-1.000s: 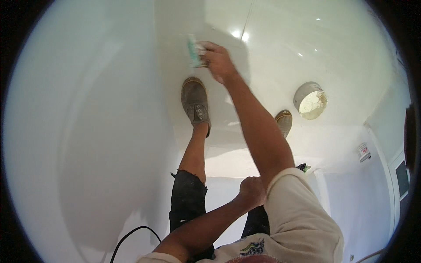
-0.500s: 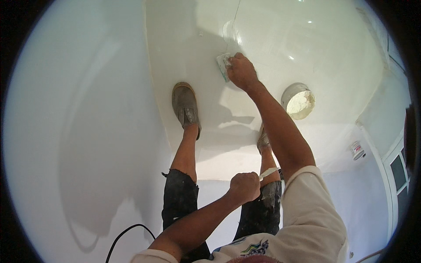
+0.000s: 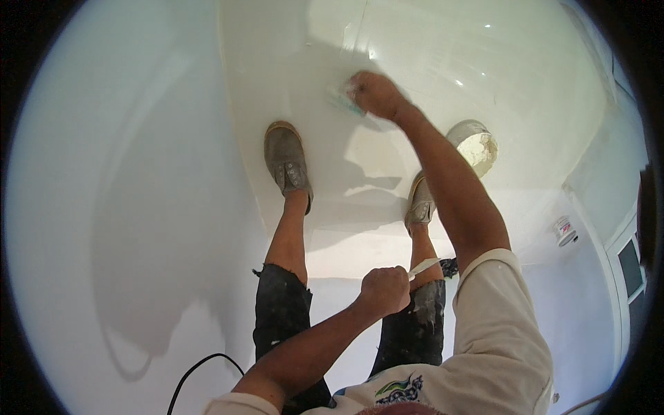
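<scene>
My right hand is closed round a flat scraper with a pale greenish blade, smeared by motion. It is over the glossy cream surface, close to a thin dark line and shiny smooth streaks. My left hand is a fist in front of my legs, wrapped round a putty knife. The knife's light blade points to the right; the fist hides its handle.
A round bucket with lumpy cream paste inside stands beyond my right forearm. My grey shoes are planted apart. A small white tub is at the right. A black cable curves at lower left, by a pale wall.
My right hand has moved slightly up and left with the scraper, whose blade has turned. My left hand keeps the putty knife in nearly the same place. The view has shifted slightly.
</scene>
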Tool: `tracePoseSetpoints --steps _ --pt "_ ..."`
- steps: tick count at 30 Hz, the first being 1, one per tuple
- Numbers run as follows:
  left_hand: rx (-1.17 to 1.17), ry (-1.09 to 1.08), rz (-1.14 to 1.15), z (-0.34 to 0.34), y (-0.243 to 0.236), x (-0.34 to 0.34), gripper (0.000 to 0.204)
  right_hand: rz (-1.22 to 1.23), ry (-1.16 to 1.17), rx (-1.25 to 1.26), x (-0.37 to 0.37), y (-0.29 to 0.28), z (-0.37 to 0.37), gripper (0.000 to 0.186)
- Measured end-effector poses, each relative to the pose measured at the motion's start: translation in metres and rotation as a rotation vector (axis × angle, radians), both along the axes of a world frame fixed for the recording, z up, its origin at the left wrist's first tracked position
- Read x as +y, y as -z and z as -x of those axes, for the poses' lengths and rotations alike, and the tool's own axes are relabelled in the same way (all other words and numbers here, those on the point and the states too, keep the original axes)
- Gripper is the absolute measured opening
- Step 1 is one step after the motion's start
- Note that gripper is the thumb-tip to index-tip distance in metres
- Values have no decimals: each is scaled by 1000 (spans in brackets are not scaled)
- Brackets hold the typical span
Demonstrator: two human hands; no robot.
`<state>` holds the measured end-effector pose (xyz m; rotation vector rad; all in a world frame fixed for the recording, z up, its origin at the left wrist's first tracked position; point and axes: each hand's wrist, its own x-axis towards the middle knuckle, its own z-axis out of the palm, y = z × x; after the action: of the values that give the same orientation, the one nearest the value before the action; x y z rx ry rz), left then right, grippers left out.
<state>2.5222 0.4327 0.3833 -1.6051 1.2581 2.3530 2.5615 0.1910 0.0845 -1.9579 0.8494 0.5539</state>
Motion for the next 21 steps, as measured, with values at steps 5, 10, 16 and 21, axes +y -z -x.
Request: tracePoseSetpoints --steps 5,10,16,21 --pt "8 53 -58 7 6 2 22 308 279 -215 -130 -11 -48 39" --pt "6 30 -68 9 2 -2 22 267 -67 -194 -76 -26 -55 31" --pt "-6 17 -32 6 4 -2 22 86 158 -145 -73 -27 -12 36" --pt "45 74 -90 15 10 1 21 -15 475 -181 -141 -21 -29 34"
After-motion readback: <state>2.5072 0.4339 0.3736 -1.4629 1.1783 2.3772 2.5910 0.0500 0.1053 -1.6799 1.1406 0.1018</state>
